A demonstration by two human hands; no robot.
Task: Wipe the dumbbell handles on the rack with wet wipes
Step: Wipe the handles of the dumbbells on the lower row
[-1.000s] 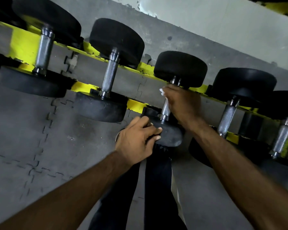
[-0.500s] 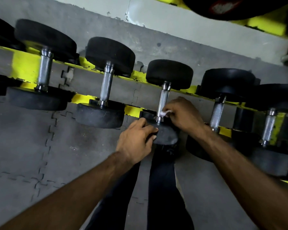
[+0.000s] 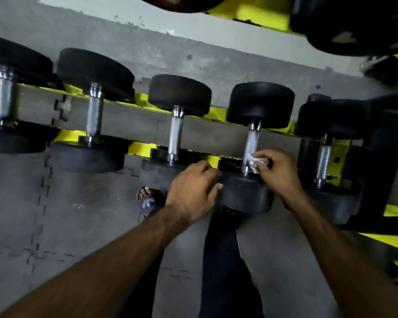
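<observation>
Dumbbell handles [image 3: 176, 134] are lying crosswise on the lower tier of the yellow rack [image 3: 140, 146], each bridging the gap between the front and back rails. The rack is acting as the only holder here: five dumbbells are sitting side by side in the row, black heads overhanging both rails. No wipe packet is showing.

The fourth dumbbell [image 3: 246, 196] from the left is the one being worked. Its handle [image 3: 252, 143] is running from the far head down to the near head, bright metal, possibly textured; too blurred to be sure.

Handling, as a judgement: the piece is looking heavy and rigid, so it is better wiped in place than lifted. The heads are offering the steady place to brace. The bar is probably getting slick when wet, so wrapping the wipe round its middle and sliding end to end seems the hold.

The left hand [image 3: 191, 191] is resting at the near head's left edge, fingers [image 3: 207, 167] bent; gripping or only bracing, I cannot tell.

The right hand [image 3: 280, 173] is pinching a crumpled white wet wipe [image 3: 259, 162] against the handle's near end, just above the collar. The wipe is looking soft, limp and light, liable to snag or shred.
</observation>
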